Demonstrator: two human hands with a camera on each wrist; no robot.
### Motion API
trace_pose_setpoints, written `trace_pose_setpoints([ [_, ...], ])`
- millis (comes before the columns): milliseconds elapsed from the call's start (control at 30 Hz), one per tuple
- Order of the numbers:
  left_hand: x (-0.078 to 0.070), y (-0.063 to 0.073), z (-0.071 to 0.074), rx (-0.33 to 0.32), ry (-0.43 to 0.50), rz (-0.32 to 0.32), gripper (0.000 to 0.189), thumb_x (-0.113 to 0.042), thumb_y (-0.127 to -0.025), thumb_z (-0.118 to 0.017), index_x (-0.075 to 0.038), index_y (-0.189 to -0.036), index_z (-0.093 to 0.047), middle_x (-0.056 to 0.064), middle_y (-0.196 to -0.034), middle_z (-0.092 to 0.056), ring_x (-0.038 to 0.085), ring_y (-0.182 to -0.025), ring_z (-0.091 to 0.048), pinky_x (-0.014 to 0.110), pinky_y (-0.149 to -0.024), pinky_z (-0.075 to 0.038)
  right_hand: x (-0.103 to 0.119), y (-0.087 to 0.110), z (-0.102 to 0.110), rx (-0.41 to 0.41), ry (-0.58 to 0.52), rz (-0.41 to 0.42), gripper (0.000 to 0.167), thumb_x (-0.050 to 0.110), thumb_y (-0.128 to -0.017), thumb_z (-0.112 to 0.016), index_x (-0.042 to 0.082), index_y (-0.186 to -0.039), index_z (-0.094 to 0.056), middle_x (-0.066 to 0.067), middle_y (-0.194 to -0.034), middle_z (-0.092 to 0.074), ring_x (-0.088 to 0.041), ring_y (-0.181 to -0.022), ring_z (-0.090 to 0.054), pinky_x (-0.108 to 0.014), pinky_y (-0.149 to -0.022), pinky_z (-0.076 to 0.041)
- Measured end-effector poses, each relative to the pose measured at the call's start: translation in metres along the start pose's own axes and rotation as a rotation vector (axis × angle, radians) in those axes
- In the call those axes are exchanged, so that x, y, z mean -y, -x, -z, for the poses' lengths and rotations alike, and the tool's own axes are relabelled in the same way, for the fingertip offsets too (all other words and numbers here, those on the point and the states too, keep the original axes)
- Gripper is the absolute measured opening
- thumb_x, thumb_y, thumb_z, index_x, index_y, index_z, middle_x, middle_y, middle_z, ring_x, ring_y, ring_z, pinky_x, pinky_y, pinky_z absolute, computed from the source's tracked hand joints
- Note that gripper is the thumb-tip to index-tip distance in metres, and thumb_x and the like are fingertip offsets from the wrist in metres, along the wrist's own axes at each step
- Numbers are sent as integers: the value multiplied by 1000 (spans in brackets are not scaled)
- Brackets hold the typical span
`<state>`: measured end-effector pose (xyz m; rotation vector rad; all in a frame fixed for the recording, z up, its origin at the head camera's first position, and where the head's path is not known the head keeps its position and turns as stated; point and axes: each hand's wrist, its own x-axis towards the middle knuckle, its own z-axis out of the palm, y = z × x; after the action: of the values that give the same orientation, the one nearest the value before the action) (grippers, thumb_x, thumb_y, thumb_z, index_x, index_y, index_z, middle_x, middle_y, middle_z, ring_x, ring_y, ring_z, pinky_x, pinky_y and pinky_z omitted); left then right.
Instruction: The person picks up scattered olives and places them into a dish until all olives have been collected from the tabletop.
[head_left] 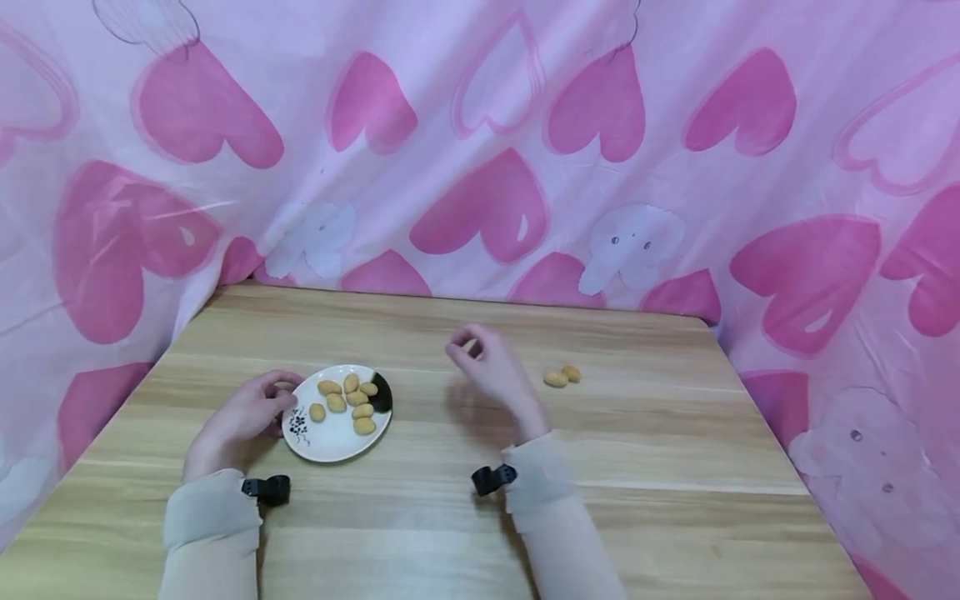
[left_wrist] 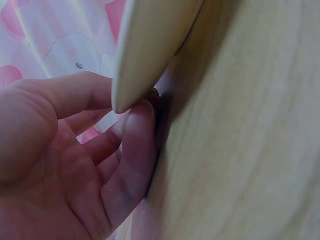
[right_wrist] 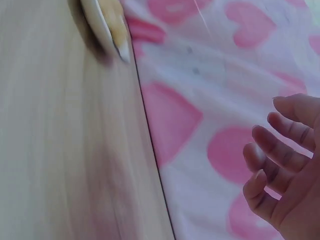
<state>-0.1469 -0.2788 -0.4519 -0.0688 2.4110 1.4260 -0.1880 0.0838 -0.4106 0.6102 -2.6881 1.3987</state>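
A small white plate (head_left: 330, 446) with a dark patch and a floral print carries several tan, oval, nut-like pieces (head_left: 356, 398). My left hand (head_left: 251, 411) grips the plate's left rim; in the left wrist view the thumb and fingers lie about the plate edge (left_wrist: 142, 55), some fingers under it. Over the table, to the right of the plate, is my right hand (head_left: 491, 371). In the right wrist view its fingers (right_wrist: 282, 150) are loosely bent, apart, with nothing between them. Two more tan pieces (head_left: 556, 378) lie on the table right of that hand.
The wooden table (head_left: 420, 533) runs back to a pink curtain (head_left: 465, 108) printed with hearts, which also hangs along both sides. A small black camera is strapped at each wrist, over light sleeves (head_left: 213, 517).
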Motion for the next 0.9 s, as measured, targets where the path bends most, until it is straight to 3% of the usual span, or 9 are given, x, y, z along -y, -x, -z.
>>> trace_pose_setpoints([
  [200,0,0,-3,-6,7,-23,41,-2,-96,-46,7,-136,-41,19,-104,-54,22,-82,-56,35,-63,-53,-38,15,46,-87,-11,-108,19,31,-97,-61,14,-106,-65,-1,-96,-63,-20,-80,-57,-35,-64,-49],
  [400,1,0,-2,-2,2,-32,40,-3,-98,-46,7,-136,-41,20,-104,-54,23,-82,-57,36,-64,-53,-83,28,83,-159,-203,-253,24,22,-98,-60,4,-113,-63,-15,-100,-59,-23,-71,-52,-33,-60,-47],
  [600,2,0,-1,7,4,9,41,-7,-99,-45,4,-138,-41,20,-107,-53,24,-85,-56,36,-67,-52,-116,41,105,-181,-205,-361,29,17,-99,-58,-3,-120,-58,-13,-100,-56,-26,-75,-54,-32,-64,-47],
  [767,1,-1,-1,5,-15,-27,41,-5,-98,-46,7,-136,-41,18,-101,-54,23,-82,-56,35,-64,-53,-129,51,115,-211,-214,-402,31,15,-98,-58,-3,-123,-58,-15,-97,-56,-21,-69,-54,-30,-61,-47],
  [900,2,-2,-1,4,-19,-55,40,-3,-97,-46,9,-135,-40,18,-98,-55,22,-79,-57,34,-62,-53,-137,56,118,-218,-279,-483,33,19,-98,-59,0,-125,-58,-13,-100,-55,-15,-70,-51,-25,-60,-44],
])
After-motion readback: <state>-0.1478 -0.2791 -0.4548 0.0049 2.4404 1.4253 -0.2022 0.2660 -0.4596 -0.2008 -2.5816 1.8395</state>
